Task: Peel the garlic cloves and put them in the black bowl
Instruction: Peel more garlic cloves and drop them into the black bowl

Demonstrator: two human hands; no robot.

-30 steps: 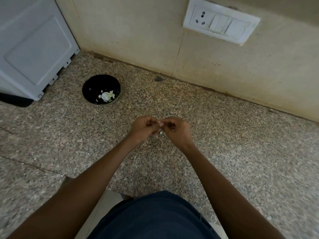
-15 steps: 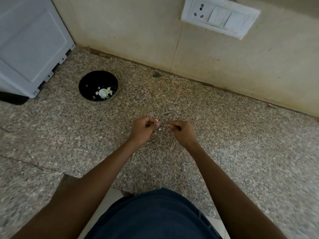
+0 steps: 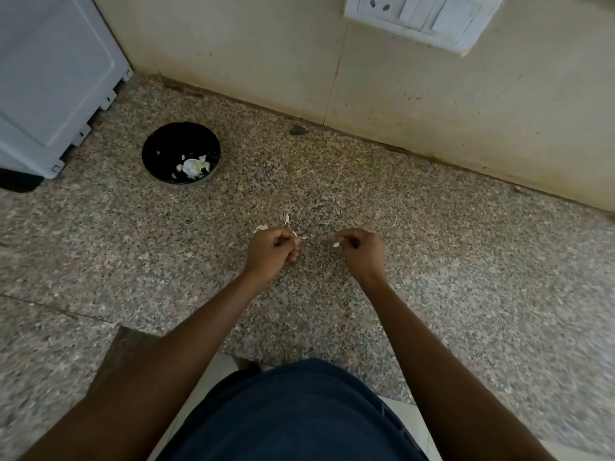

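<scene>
My left hand (image 3: 273, 251) hovers over the speckled granite counter (image 3: 432, 261) with its fingers curled round a garlic clove that is mostly hidden; a pale bit shows at its fingertips. A short way to the right, my right hand (image 3: 361, 249) pinches a small white scrap of garlic skin (image 3: 336, 244). The two hands are apart. The black bowl (image 3: 156, 144) stands at the back left, holding a peeled garlic piece (image 3: 192, 166) and a few skin flakes.
Loose skin flakes (image 3: 287, 219) lie on the counter just beyond my left hand. A white appliance (image 3: 50, 78) stands at the far left beside the bowl. The tiled wall (image 3: 266, 61) with a switch plate (image 3: 422, 15) closes off the back.
My hands, touching a second ago, have pulled apart; the right one has moved right with a scrap of skin. The view has shifted slightly.
</scene>
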